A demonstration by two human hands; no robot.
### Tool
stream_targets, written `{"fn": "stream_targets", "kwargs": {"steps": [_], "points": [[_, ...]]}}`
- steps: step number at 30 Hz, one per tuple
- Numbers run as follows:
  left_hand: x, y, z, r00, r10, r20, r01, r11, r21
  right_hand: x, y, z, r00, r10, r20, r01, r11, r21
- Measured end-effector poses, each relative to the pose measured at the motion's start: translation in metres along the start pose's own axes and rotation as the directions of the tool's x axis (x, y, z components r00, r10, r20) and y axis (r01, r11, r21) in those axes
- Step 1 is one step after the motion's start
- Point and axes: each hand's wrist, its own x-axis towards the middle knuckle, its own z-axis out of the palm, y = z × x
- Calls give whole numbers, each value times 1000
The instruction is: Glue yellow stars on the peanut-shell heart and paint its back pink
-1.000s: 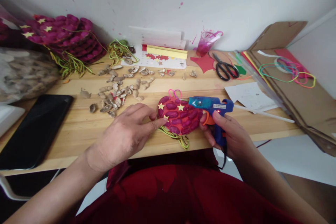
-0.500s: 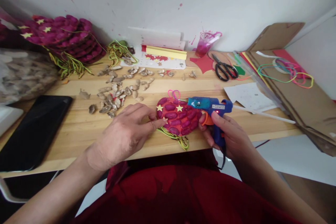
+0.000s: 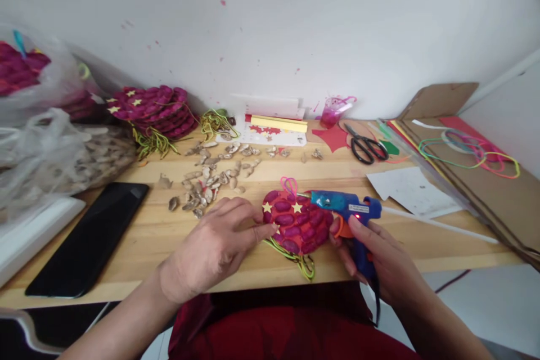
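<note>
The wooden surface spans the frame, with a phone at lower left. Near the centre, the left hand is narrowed, its thumb on the left side of a purple ornament, probably to steady it; whether it pinches cannot be told. At centre right, the right hand wraps the handle of a glue gun, apparently angled so its tip reaches over the ornament's top. A small star shows beside the thumb. The surface's near edge lies just below the ornament; bare wood shows above the gun and between phone and left hand.
</note>
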Motion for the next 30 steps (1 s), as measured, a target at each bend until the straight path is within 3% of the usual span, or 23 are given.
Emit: {"fn": "stream_targets", "kwargs": {"steps": [5, 9, 12, 19, 24, 30], "points": [[10, -18, -17, 961, -184, -207, 208, 973, 101, 0, 4, -2, 999, 9, -34, -7, 999, 37], [29, -44, -33, 912, -347, -220, 382, 913, 144, 1, 5, -7, 998, -12, -61, 14, 1000, 27], [52, -67, -38, 900, -392, -193, 428, 878, 215, 4, 6, -10, 997, -28, -67, 29, 999, 17], [113, -118, -26, 887, -462, -23, 418, 781, 465, 4, 10, -12, 992, -45, -119, 55, 995, 84], [141, -131, -3, 879, -458, 129, 308, 754, 580, 7, 15, -16, 995, -62, -84, 71, 992, 108], [155, -143, 15, 883, -438, 170, 236, 726, 646, 7, 10, -16, 999, -42, -25, 45, 994, 104]]}}
